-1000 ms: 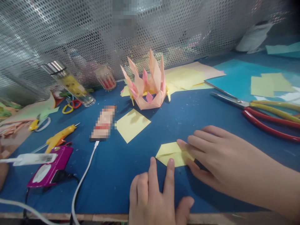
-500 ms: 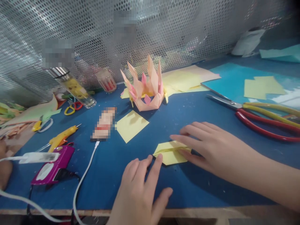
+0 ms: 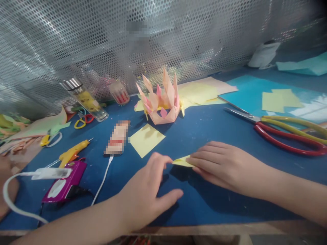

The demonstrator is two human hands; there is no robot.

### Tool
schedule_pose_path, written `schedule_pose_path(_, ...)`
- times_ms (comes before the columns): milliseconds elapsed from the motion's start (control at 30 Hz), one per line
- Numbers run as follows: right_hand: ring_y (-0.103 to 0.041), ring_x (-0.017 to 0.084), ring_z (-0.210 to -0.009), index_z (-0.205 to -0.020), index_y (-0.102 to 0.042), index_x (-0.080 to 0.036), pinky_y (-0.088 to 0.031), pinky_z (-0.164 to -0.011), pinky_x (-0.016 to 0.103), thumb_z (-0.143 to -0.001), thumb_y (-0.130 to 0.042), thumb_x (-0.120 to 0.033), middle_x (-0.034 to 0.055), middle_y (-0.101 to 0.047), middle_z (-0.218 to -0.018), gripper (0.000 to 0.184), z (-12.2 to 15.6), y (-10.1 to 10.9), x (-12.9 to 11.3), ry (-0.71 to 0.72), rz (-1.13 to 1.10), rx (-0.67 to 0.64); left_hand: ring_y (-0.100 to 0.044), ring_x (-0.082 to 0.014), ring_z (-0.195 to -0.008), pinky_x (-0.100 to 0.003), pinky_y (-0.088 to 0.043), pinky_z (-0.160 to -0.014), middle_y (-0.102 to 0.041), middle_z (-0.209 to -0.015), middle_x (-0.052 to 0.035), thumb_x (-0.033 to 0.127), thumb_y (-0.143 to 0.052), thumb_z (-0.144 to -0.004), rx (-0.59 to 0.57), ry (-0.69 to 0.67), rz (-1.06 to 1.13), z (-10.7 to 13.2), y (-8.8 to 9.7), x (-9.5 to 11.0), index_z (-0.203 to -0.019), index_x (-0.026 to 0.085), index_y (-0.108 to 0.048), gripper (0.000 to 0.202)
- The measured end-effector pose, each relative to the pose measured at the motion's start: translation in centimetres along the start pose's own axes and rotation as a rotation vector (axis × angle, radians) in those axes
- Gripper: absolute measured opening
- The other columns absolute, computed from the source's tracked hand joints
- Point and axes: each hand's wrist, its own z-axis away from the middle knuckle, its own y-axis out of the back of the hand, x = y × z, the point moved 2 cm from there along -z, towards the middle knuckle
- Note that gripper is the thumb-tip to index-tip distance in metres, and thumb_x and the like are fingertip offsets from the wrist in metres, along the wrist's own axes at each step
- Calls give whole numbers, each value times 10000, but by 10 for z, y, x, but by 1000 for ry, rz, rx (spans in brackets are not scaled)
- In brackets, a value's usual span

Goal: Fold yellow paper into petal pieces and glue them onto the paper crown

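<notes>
A small folded piece of yellow paper [image 3: 182,161] is just above the blue tabletop. My right hand [image 3: 219,166] is closed around its right part, thumb below and fingers over it, so only its narrow left end shows. Close to that left tip, my left hand [image 3: 150,189] has its fingers bent forward and its thumb stretched well apart. One left fingertip meets or nearly meets the paper's point. A flat yellow paper square [image 3: 147,140] lies beyond my left hand. Behind it stands a pink and peach folded-paper crown [image 3: 165,115].
Large scissors [image 3: 260,124] lie at the right. Yellow and blue sheets [image 3: 245,92] spread along the back. On the left are a yellow glue gun [image 3: 74,152], a purple power strip [image 3: 63,185], a charging phone [image 3: 118,137] and a bottle [image 3: 89,103]. Another person's hand [image 3: 7,185] shows at the left edge.
The yellow paper, spread wider before, is now narrower and mostly covered by my right hand. My left hand has moved up and its forearm has come into view. The camera view has shifted slightly.
</notes>
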Motion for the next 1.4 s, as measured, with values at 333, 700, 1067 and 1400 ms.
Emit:
schedule_pose_path(333, -562, 121, -609, -851, -664, -190, -418, -560, 225, -952, -424, -317, 12, -674, -716, 290, -13, -9, 23, -452, -454, -163, -415, -92, -599, -215, -334, -562, -451, -638, 56, 338, -523, -886, -42, 50, 495, -56, -12, -19, -726, 176, -521, 228)
schedule_pose_path(700, -453, 126, -519, -911, -630, -210, -426, -743, 314, -929, -469, -420, -77, -402, -492, 265, -14, -17, 33, -473, -459, -199, -462, -91, -571, -207, -367, -545, -521, -630, 56, 316, -546, -876, 24, 144, 464, -53, -13, -26, -916, 190, -624, 153)
schedule_pose_path(1067, -548, 125, -619, -761, -686, -197, -429, -594, 247, -854, -601, -276, 1, -622, -657, 149, -15, -15, 36, -536, -497, -177, -450, -75, -584, -203, -376, -533, -566, -760, 21, 182, -607, -816, 86, 83, 311, -60, -12, -28, -816, 184, -681, 74)
schedule_pose_path(1400, -621, 132, -631, -746, -742, -245, -478, -563, 237, -798, -649, -326, 7, -685, -756, 134, -5, -15, 45, -726, -595, -164, -464, -89, -579, -211, -384, -519, -574, -720, 22, 198, -645, -779, 95, 94, 301, -63, -13, -32, -861, 208, -707, 103)
